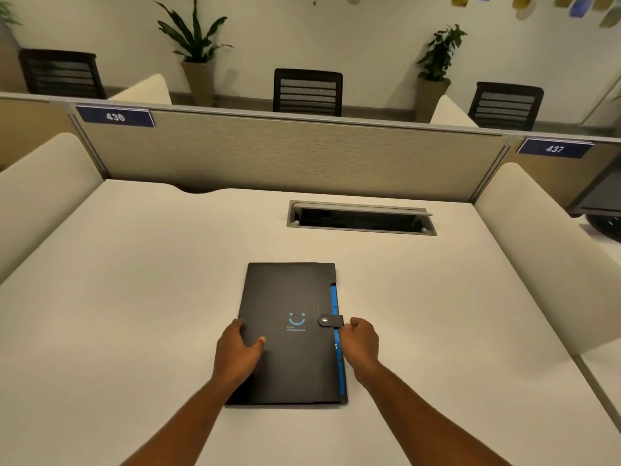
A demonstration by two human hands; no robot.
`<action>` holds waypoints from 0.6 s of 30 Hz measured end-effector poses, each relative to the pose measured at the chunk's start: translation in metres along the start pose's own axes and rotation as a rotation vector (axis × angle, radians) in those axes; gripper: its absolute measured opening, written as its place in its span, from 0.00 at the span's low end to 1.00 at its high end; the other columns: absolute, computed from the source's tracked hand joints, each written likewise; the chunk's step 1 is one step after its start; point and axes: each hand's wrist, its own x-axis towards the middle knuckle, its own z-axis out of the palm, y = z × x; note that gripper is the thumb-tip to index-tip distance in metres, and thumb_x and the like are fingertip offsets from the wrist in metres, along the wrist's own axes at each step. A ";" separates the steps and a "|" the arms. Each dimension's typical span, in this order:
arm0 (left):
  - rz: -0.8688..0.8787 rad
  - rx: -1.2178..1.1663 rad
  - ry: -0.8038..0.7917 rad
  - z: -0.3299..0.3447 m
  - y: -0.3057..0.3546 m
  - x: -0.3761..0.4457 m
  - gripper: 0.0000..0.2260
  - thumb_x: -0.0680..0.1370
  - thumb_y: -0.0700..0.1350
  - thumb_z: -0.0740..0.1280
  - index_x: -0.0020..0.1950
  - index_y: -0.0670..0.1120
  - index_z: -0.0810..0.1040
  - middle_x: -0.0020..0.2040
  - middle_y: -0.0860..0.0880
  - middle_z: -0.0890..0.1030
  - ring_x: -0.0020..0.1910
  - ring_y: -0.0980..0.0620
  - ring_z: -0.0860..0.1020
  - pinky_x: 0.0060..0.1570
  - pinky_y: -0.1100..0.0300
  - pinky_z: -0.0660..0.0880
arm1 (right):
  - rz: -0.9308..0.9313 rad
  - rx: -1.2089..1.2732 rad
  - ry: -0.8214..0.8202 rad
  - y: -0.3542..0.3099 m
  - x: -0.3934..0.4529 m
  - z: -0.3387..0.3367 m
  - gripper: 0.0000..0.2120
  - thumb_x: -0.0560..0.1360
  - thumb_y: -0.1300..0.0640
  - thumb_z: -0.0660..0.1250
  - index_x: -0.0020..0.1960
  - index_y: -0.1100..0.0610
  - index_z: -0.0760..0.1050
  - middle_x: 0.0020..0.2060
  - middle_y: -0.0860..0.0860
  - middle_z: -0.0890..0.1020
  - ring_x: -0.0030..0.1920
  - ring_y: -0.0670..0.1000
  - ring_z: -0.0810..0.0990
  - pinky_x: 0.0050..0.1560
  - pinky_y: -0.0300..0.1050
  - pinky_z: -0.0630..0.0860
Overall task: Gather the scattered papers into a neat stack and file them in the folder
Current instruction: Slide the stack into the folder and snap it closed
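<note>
Head-camera footage is filled mostly by a white desk (134, 297), bounded at the far edge by a beige partition panel (285, 153) carrying number plates 436 (115, 116) and 437 (554, 149). A grey cable hatch (361, 217) is set into the desk near the panel, its lid raised. A closed black folder (285, 307) with a blue smiley print is laid flat near the desk's middle, its blue inner edge exposed along the right side and its snap tab (330, 320) fastened over the cover. The left hand (237, 351) is rested on the folder's left edge, fingers relaxed and thumb laid on the cover. The right hand (359, 341) is placed at the folder's right edge beside the tab, fingers curled; whether anything is pinched cannot be told.
</note>
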 end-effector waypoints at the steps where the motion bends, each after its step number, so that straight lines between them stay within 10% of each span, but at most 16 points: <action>1: -0.021 -0.043 -0.006 -0.003 0.001 0.002 0.27 0.73 0.48 0.74 0.69 0.44 0.72 0.65 0.46 0.78 0.58 0.48 0.77 0.59 0.57 0.72 | -0.008 -0.014 0.005 -0.001 -0.001 0.000 0.16 0.79 0.62 0.63 0.37 0.49 0.64 0.31 0.45 0.70 0.30 0.44 0.70 0.30 0.34 0.65; 18: -0.224 -0.428 -0.155 -0.070 -0.010 0.065 0.30 0.74 0.42 0.74 0.73 0.43 0.67 0.73 0.43 0.70 0.71 0.41 0.69 0.69 0.48 0.66 | -0.004 0.052 -0.022 -0.050 -0.017 0.042 0.11 0.80 0.61 0.61 0.49 0.54 0.83 0.41 0.52 0.84 0.39 0.51 0.79 0.37 0.41 0.74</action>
